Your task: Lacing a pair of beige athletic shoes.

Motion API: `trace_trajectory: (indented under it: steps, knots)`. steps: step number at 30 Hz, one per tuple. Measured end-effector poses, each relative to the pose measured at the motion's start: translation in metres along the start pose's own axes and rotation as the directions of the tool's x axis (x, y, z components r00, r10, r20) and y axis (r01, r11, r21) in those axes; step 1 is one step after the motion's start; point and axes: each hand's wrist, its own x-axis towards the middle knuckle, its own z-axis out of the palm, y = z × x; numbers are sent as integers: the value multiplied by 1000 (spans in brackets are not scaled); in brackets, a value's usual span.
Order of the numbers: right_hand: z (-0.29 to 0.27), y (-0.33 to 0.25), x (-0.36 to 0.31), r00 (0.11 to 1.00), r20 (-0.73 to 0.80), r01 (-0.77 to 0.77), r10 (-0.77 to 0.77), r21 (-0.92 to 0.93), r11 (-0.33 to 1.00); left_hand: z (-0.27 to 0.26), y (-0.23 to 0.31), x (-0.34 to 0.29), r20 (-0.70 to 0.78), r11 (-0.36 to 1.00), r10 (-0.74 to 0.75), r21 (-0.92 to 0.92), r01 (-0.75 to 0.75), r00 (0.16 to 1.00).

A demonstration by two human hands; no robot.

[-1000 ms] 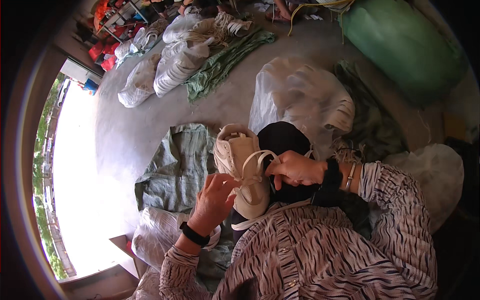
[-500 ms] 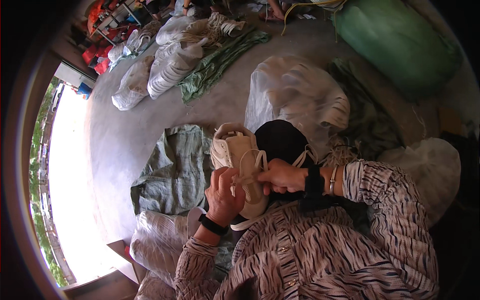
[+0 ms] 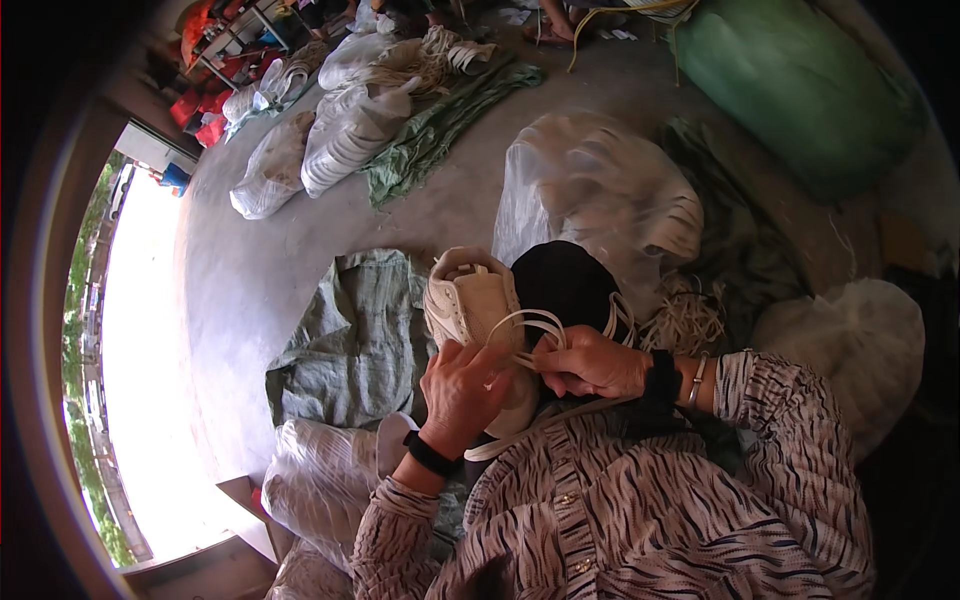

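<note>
A cream sneaker (image 3: 470,300) lies in front of my body, its ankle opening pointing away from me. Across its toe end, my left hand (image 3: 463,395) is closed, with a pale shoelace (image 3: 545,317) between its fingertips. Just to the right, my right hand (image 3: 598,363) pinches the same lace, which arches in loops between the two hands. My fingers hide much of the shoe's front. A rounded black surface (image 3: 565,280) is beside the shoe, with more pale lace hanging at its right edge.
A bundle of pale laces (image 3: 685,320) lies to the right. Beyond the shoe stands a clear plastic bag (image 3: 590,170) of pale pieces. A grey-green woven sack (image 3: 345,340) and wrapped stacks (image 3: 325,470) are at left. A large green sack (image 3: 790,90) stands far right; people's limbs show at the top.
My right hand has moved right and slightly nearer me, drawing the lace into wider loops. My left hand has shifted a little to the right over the shoe's toe.
</note>
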Motion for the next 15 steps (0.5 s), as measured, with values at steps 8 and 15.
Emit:
trace_trajectory:
  steps: [8, 15]
  knots:
    - [-17, -54, 18, 986, 165, 28, 21, -285, 958, -7, 13, 5, 27, 984, 65, 164, -69, 998]
    - [-3, -109, 93, 971, -236, -111, 31, -337, 935, 9, 10, -2, -27, 992, 58, 113, -55, 998]
